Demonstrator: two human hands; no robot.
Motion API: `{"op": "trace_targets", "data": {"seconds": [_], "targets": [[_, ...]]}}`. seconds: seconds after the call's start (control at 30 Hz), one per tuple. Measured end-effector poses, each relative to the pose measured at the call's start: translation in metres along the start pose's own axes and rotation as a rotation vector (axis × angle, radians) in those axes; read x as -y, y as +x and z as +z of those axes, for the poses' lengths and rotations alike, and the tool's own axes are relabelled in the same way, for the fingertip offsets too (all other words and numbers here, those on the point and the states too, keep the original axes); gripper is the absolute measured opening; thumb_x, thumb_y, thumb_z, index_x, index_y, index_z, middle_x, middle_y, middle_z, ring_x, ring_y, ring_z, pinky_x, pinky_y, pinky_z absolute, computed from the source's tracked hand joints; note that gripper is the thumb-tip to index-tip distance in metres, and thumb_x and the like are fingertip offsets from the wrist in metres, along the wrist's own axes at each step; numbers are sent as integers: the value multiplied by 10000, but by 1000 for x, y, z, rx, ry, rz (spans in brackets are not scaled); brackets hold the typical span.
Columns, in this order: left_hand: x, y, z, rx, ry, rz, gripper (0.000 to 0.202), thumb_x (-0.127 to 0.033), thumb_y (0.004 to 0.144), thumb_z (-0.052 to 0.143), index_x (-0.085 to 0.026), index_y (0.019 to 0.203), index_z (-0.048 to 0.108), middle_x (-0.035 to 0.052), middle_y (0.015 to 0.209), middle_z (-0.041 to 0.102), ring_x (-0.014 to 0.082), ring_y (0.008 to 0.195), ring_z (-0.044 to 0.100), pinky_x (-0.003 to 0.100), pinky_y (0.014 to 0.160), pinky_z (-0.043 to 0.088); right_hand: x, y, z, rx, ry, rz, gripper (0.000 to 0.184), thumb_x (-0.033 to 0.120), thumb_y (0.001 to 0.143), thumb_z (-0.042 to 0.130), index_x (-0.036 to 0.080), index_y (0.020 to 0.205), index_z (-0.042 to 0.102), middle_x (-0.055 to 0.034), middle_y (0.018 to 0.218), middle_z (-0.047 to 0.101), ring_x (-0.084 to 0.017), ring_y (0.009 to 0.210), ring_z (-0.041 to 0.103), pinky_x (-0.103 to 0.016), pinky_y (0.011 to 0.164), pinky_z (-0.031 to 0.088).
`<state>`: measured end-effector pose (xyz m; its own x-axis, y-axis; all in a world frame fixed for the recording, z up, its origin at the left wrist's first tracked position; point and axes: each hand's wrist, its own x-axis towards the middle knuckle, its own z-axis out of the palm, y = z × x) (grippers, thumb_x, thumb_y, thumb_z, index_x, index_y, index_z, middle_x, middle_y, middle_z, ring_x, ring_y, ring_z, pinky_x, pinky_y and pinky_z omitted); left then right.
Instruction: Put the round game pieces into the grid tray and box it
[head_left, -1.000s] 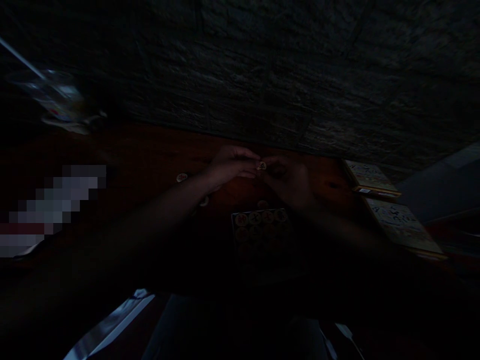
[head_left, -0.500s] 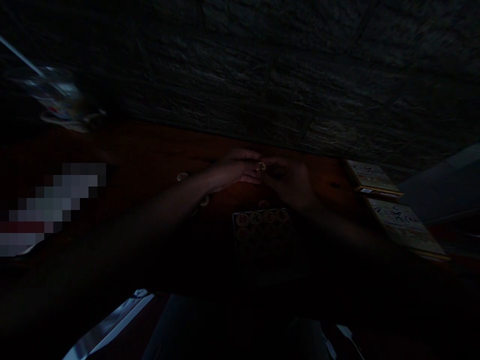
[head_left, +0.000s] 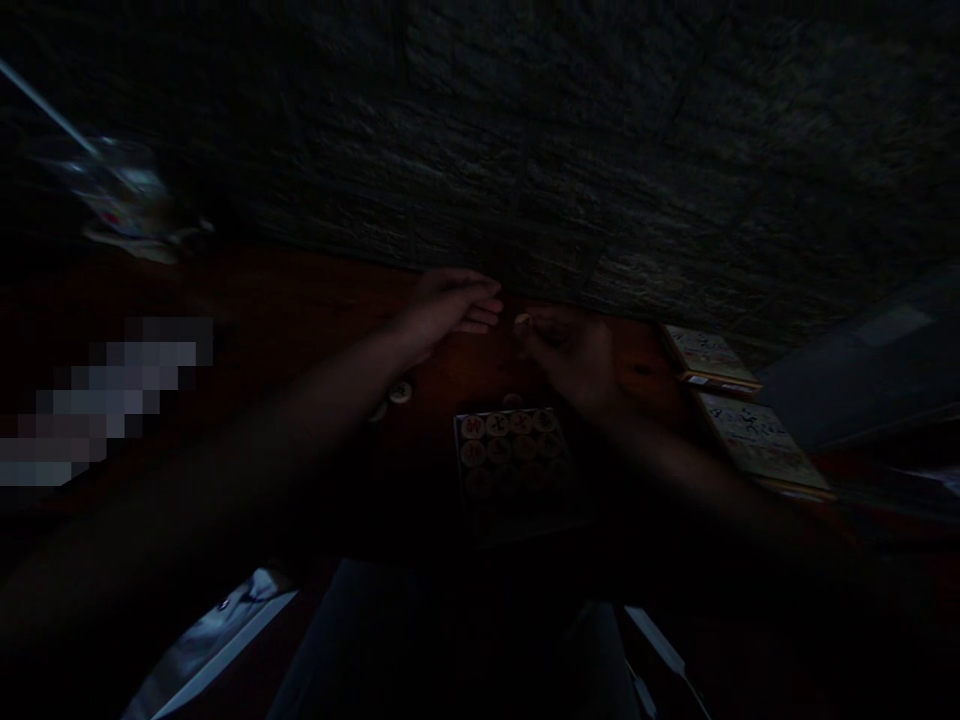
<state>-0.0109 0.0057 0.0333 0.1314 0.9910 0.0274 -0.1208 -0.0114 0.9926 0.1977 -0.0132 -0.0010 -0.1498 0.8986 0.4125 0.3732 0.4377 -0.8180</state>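
My right hand (head_left: 574,355) pinches a round Chinese chess piece (head_left: 523,321) between thumb and fingertips, a little above the table. To its left my left hand (head_left: 454,305) is open, fingers stretched toward the right hand and apart from it; nothing shows in it. In front of me is a box (head_left: 459,470) filled with rows of round pieces marked with red or dark characters. One loose piece (head_left: 512,400) lies against the box's far edge. Another loose piece (head_left: 400,392) sits beneath my left forearm, with a second one partly hidden beside it.
The scene is very dark. Two flat boxes with printed lids (head_left: 757,440) lie at the right of the brown table (head_left: 300,290). A clear plastic cup with a straw (head_left: 124,190) stands at the far left. A stone wall (head_left: 480,140) borders the table's far side.
My hands have parted: the left has drawn back left, away from the piece. The right keeps the piece, now tilted more edge-on. The camera view has shifted slightly.
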Motion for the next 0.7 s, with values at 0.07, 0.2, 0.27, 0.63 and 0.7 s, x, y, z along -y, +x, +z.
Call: {"op": "trace_targets", "data": {"seconds": [0.07, 0.2, 0.27, 0.63, 0.7], "targets": [[-7, -3, 0, -31, 5, 24, 124, -269, 949, 775, -158, 1003, 767, 86, 916, 813, 168, 766, 762, 277, 728, 601, 11, 2, -6, -56, 67, 30, 388, 556, 856, 858, 213, 1030, 801, -72, 916, 841, -213, 703, 790, -308, 581, 621], [-14, -11, 3, -34, 12, 45, 120, -273, 925, 787, -159, 961, 771, 86, 917, 808, 158, 767, 753, 248, 683, 572, 42, -1, -23, -8, 114, 52, 367, 511, 786, 911, 198, 954, 820, -73, 888, 843, -198, 644, 762, -290, 527, 586], [-15, -14, 5, -15, 30, 47, 116, -269, 916, 790, -162, 957, 776, 87, 925, 810, 155, 767, 752, 248, 689, 573, 58, -11, -33, 51, 89, -6, 313, 485, 791, 913, 213, 922, 833, -71, 928, 855, -212, 725, 784, -313, 613, 623], [-8, -20, 34, 156, 199, 106, 76, -212, 925, 743, -158, 910, 794, 84, 890, 806, 142, 733, 731, 242, 661, 556, 107, -114, -52, 435, -183, 20, 106, 252, 891, 832, 296, 987, 843, 4, 978, 855, -194, 810, 785, -306, 689, 574], [-3, -20, 38, 171, 188, 147, 81, -217, 926, 757, -159, 879, 788, 76, 848, 789, 137, 699, 716, 239, 631, 538, 112, -120, -47, 458, -215, 4, 115, 203, 885, 814, 290, 958, 833, 12, 952, 849, -187, 798, 782, -296, 684, 568]]}}
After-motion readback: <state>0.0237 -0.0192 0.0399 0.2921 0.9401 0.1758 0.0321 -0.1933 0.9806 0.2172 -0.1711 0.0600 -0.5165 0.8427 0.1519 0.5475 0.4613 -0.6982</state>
